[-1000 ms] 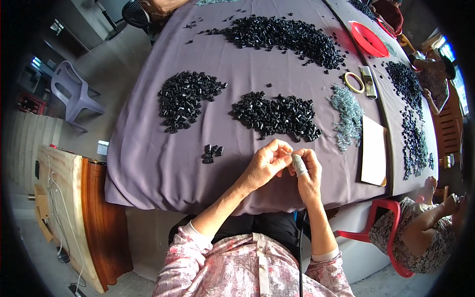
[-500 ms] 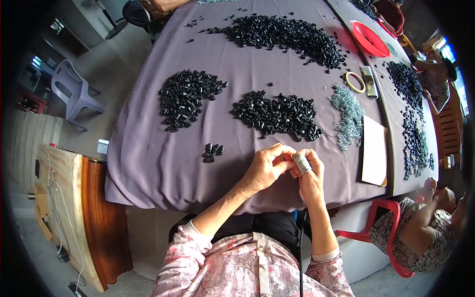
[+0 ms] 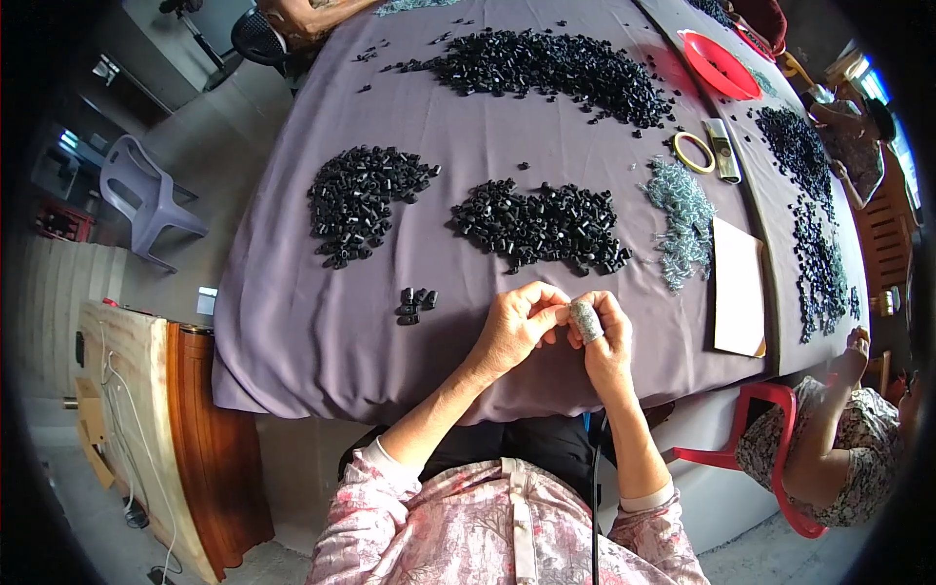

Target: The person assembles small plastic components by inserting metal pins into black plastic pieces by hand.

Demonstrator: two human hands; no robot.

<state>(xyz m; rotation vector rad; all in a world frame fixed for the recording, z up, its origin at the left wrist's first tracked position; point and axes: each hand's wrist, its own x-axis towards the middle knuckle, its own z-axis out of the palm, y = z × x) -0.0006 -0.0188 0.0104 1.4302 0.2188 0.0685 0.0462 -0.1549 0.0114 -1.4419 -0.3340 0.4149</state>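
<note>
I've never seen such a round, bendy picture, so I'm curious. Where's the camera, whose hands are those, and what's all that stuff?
No robot here, just a person. The camera sits on their head, looking down, and its very wide lens bends straight edges. Their left hand and right hand meet; a greyish wrap covers a right-hand digit. Anything pinched is too small to see. On the purplish cloth lie heaps of small black pieces, pale, shiny bits and a white sheet.

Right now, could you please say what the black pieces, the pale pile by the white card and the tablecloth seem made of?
Black pieces: probably moulded plastic, semi-gloss, given small white highlights.
Pale pile: perhaps metal or clear plastic, shiny, judging by its silvery glints.
Tablecloth: likely fabric, matte, with soft folds.
</note>
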